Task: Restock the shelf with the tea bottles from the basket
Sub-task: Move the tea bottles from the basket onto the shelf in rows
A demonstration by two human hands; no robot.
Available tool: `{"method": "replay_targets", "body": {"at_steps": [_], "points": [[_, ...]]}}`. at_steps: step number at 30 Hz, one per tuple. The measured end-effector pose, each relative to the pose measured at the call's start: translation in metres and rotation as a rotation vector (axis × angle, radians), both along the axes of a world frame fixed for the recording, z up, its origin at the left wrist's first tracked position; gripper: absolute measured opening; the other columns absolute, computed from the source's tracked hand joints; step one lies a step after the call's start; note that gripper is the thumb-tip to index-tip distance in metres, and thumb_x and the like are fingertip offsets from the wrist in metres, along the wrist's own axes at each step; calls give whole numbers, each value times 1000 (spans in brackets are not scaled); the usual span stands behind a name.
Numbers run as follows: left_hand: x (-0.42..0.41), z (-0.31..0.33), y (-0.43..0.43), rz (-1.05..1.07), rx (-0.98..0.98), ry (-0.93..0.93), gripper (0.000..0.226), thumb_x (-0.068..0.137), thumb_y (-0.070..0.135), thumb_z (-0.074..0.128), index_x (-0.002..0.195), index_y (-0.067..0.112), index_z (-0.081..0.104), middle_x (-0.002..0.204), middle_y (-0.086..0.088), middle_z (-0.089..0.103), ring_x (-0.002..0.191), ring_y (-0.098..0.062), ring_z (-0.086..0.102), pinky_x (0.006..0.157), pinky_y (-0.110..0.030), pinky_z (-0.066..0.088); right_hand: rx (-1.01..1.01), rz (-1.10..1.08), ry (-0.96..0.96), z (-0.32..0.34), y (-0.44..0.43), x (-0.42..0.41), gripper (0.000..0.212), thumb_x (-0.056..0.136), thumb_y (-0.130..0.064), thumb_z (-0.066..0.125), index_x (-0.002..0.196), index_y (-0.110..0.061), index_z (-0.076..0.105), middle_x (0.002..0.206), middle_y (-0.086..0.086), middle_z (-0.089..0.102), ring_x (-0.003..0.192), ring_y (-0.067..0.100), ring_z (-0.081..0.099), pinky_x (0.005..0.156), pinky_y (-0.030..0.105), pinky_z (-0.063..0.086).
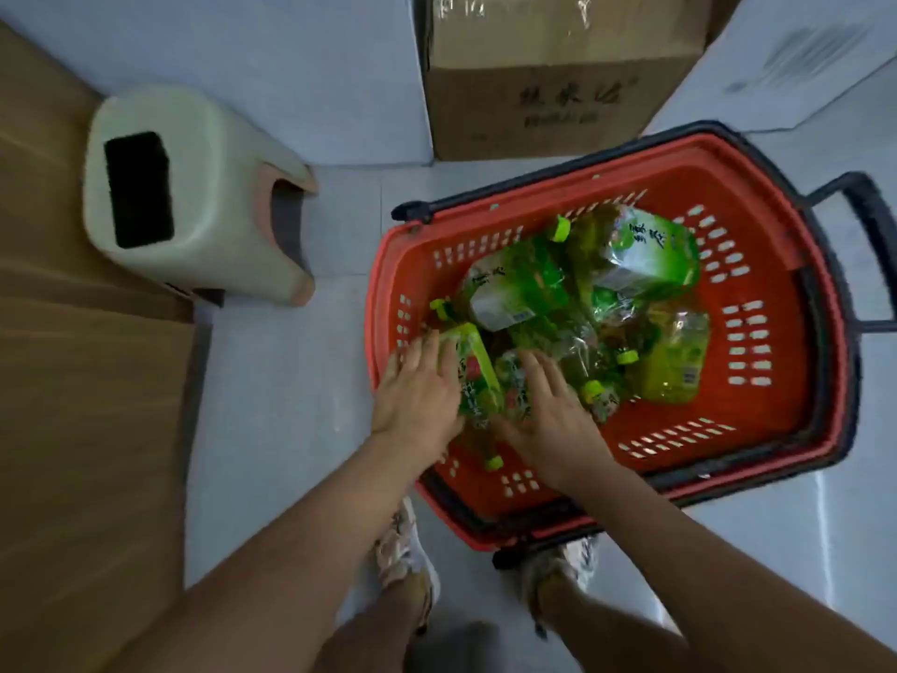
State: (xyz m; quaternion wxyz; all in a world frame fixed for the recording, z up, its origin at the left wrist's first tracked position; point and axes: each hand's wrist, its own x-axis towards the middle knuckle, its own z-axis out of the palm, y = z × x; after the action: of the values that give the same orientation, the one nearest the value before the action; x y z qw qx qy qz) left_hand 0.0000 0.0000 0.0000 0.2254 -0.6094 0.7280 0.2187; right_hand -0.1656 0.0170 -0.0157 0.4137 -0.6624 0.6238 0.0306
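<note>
At the bottom of the view two bare forearms reached forward over a pair of pale sneakers [405,551] that stood on the grey tiled floor [272,381], the toes just beside the near rim of a red shopping basket [786,342]. Both hands were down inside the near left corner of the basket. The left hand [417,395] lay with fingers spread and nearly flat against the side of a green-labelled tea bottle [473,376]; the right hand [551,420] lay just beside it, fingers likewise extended, pressed on the other side of the same bottle and a neighbouring one. Neither hand had curled closed; whether the bottle was lifted between the palms or merely touched could not be told, since the picture was blurred there. Beyond the hands the other tea bottles [631,264] lay jumbled on their sides across the basket floor, yellow-green caps pointing various ways, amber liquid showing through the plastic. A black handle [869,225] stuck out from the far right of the basket. To the left, well apart from the basket, stood a cream plastic stool [204,196] with a dark slot in its seat, beside a brown wooden surface [73,381]. Farthest away, a cardboard box [558,65] sat on the floor just behind the basket.
</note>
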Motion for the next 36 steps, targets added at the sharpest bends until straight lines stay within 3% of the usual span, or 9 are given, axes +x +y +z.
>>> {"method": "replay_targets", "body": {"at_steps": [4,7,13,17,21,27,30,34,36], "points": [[3,-42,-11,-116,-9,-117,102,83,50,61,149,5,-2,157,-20,4,143,-33,17,115,-44,16,28,29,-82,-53,-8,28,95,84,-59,53,150,-28,-9,160,7,6,147,24,7,116,43,20],[-2,-55,-15,-154,30,-172,107,82,52,62,149,3,-6,156,-25,5,140,-37,20,112,-45,22,130,-16,-156,-84,-16,28,100,82,-60,56,148,-32,-13,156,10,24,139,29,33,110,46,33],[2,-64,-25,-120,-18,-124,116,63,56,78,145,1,17,136,-15,41,120,-31,46,92,-37,43,340,-212,-392,-110,-18,29,90,78,-46,70,145,-15,17,130,4,53,116,19,55,99,37,46],[3,-62,-13,-211,-56,-204,106,65,60,75,137,-2,29,129,-14,48,116,-28,51,85,-35,45,209,-124,-277,-107,-18,23,100,66,-59,74,142,-18,24,139,5,46,122,20,49,100,34,43],[5,-57,3,-215,-82,-246,108,64,64,73,137,-3,29,133,-11,48,117,-29,52,84,-34,46,150,-19,-187,-96,-10,28,114,66,-60,73,151,-23,7,150,4,36,134,23,40,107,30,35],[21,-52,33,-150,-105,-214,101,61,68,72,129,4,35,120,-7,58,109,-30,57,79,-36,47,-55,53,-26,-75,16,41,109,65,-63,72,149,-23,16,140,6,49,123,27,51,101,35,43],[32,-49,47,-24,-116,-9,93,60,67,73,124,12,32,115,-4,60,104,-27,60,77,-36,47,-132,58,3,-51,29,34,106,67,-56,75,148,-25,15,139,7,51,122,27,52,99,33,44],[51,-45,50,253,-25,733,103,62,40,86,141,30,21,134,2,49,120,-15,50,101,-32,42,-318,153,56,-4,36,14,108,61,-56,78,148,-30,19,139,7,51,123,26,51,100,34,44],[55,-38,50,251,-56,911,105,58,25,90,141,35,26,134,5,48,123,-12,48,106,-32,40,-429,247,124,17,41,14,109,59,-56,79,148,-33,19,132,8,53,119,28,51,97,36,45]]}}
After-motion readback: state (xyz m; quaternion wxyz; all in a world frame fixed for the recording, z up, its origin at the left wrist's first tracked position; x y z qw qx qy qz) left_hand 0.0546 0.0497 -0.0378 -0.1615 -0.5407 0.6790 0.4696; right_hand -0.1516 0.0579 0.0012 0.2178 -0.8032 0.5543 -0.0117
